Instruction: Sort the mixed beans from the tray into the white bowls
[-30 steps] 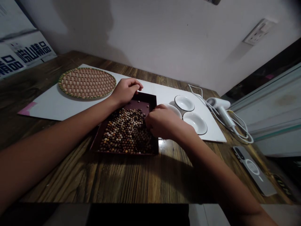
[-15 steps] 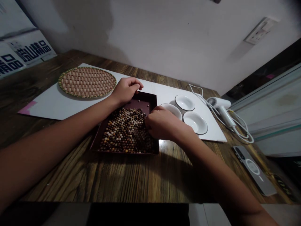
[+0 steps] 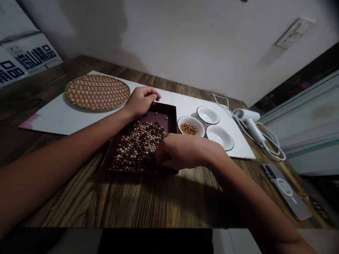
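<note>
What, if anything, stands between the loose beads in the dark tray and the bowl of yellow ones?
The dark tray's raised right wall stands between the loose beads and the bowl. The right hand reaches across that wall on the bowl's near side.

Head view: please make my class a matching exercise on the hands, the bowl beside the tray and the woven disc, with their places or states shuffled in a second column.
Things:
1. Left hand
2. Right hand
3. Bowl nearest the tray
4. Woven disc

Places or states:
A. Has yellow-brown beads inside
B. On the left part of the white board
C. At the far left part of the tray
D. Curled, at the near right part of the tray

Pairs: 1-C, 2-D, 3-A, 4-B
</note>
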Action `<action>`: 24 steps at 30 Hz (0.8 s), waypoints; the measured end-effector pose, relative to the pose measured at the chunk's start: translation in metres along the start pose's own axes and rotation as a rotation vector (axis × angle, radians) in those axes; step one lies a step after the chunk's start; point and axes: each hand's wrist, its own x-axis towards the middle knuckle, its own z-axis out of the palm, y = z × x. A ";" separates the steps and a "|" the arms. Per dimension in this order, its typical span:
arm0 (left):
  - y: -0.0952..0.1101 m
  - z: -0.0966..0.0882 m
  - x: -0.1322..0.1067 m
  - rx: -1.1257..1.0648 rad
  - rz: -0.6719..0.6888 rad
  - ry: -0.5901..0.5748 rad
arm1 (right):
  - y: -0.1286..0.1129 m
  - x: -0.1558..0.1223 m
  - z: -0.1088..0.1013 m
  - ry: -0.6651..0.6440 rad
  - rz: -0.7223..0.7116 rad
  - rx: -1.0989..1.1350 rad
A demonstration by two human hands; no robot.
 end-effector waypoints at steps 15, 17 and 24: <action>0.002 0.000 -0.001 0.014 -0.028 0.005 | -0.016 0.011 0.011 0.014 0.175 -0.372; 0.003 0.000 -0.001 0.016 -0.027 0.005 | -0.014 0.011 0.014 0.041 0.189 -0.400; 0.006 0.000 -0.002 0.024 -0.020 0.003 | -0.006 0.013 0.020 0.082 0.176 -0.409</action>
